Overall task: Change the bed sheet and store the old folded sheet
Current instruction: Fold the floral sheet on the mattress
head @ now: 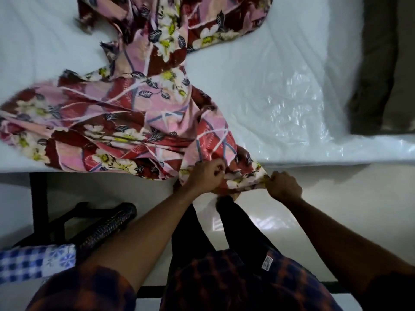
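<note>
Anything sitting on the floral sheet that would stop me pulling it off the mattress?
Nothing visible. The left hand and right hand both grip the floral sheet at the mattress edge, and nothing lies on the part in view.

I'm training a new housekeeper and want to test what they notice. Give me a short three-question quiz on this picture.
1. True or false: the left hand and the right hand both grip the floral sheet at the bed's near edge.
2. What covers the mattress beside the sheet? A) clear plastic B) a wool blanket C) newspaper
3. Fill in: the blue checked cloth shows at the picture's lower ____ corner.

Key: 1 true; 2 A; 3 left.
</note>
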A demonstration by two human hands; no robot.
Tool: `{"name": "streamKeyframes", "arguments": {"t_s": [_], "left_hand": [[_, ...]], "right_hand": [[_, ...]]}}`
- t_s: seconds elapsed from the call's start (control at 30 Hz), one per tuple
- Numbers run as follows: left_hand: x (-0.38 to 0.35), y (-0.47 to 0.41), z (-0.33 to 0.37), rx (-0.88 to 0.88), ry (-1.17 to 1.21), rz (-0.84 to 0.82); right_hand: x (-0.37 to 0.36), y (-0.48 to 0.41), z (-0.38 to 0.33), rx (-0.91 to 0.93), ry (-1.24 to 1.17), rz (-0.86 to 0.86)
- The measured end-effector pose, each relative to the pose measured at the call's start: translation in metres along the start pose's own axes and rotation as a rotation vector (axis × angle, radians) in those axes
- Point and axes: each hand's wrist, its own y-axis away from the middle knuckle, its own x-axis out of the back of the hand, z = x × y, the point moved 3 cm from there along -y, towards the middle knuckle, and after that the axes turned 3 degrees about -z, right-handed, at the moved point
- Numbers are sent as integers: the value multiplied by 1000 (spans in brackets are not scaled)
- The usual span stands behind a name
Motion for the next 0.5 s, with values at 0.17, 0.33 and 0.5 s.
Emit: {"name": "streamKeyframes", "arguments": {"t_s": [0.17, 0.33, 0.5], "left_hand": [[86, -19, -9, 135, 240, 335], [182, -48, -41, 166, 165, 525], [264, -101, -94, 153, -153, 617]], "right_hand": [[54, -1, -100, 188, -259, 138], [106, -34, -214, 353, -686, 268], [138, -87, -294, 310, -604, 210]]}}
